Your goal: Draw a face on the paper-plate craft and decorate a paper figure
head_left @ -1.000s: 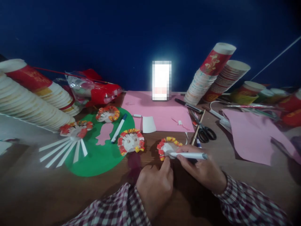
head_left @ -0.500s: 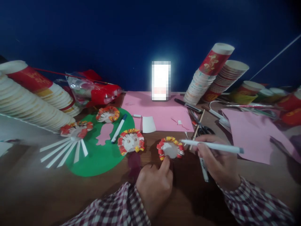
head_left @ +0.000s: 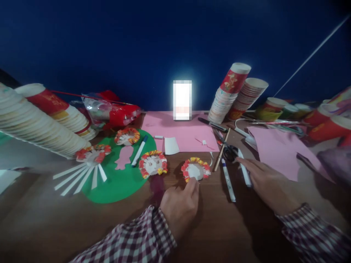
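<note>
My left hand [head_left: 181, 206] has its fingers curled, with the index fingertip on the near edge of a cut paper cup [head_left: 195, 171] whose red and yellow strips are rolled outward around a white centre. My right hand [head_left: 270, 186] lies low over the table, its fingers closed about a white marker [head_left: 245, 174]; the thumb is hidden. Another marker [head_left: 228, 182] with a dark cap lies just left of it. Beyond the right fingertips are black-handled scissors [head_left: 230, 151] and a thin wooden stick [head_left: 221, 153]. A similar cut cup with a drawn face [head_left: 153, 165] sits to the left.
A green paper circle [head_left: 115, 190] at left carries a pink cutout [head_left: 124, 157] and a blue-capped marker [head_left: 139, 151]. Stacks of paper cups [head_left: 227, 91] lean at both sides. Pink sheets [head_left: 161, 124] lie at the back and right. A bright phone screen [head_left: 182, 98] stands at the back.
My right hand has moved right and lowered the white marker from near the cut cup to the table beside the scissors. My left hand stays at the cut cup.
</note>
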### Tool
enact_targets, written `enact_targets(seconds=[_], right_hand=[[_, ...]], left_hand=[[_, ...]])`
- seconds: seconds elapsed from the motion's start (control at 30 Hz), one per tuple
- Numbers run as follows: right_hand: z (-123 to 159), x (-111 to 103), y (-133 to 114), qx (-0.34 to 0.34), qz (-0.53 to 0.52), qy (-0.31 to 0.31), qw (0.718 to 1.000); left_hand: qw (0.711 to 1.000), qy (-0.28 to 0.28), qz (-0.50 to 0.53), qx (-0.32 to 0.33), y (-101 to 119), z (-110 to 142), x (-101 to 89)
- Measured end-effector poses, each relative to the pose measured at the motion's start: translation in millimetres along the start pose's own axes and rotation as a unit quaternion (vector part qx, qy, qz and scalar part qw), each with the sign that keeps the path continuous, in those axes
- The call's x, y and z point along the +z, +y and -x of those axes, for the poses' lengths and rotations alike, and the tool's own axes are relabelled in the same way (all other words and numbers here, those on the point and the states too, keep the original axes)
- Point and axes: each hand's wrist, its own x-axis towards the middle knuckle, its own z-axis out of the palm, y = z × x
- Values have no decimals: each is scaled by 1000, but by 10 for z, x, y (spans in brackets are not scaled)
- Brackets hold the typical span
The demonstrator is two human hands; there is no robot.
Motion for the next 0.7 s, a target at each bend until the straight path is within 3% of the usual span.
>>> enact_targets(seconds=[0.1, 0.27, 0.4, 0.5, 0.7], right_hand=[[61, 44, 52, -18, 28, -25, 999], [89, 46, 91, 8, 62, -15, 998], [88, 47, 124, 7, 87, -17, 996], [81, 50, 130, 7, 91, -31, 995], [70, 32, 115, 12, 90, -55, 994]], left_hand=[[999, 29, -9, 11, -4, 7, 16], [996, 87, -4, 33, -10, 28, 34], [979, 146, 53, 133, 11, 50, 68], [964, 140, 88, 207, 26, 73, 97], [961, 118, 105, 226, 5, 80, 118]])
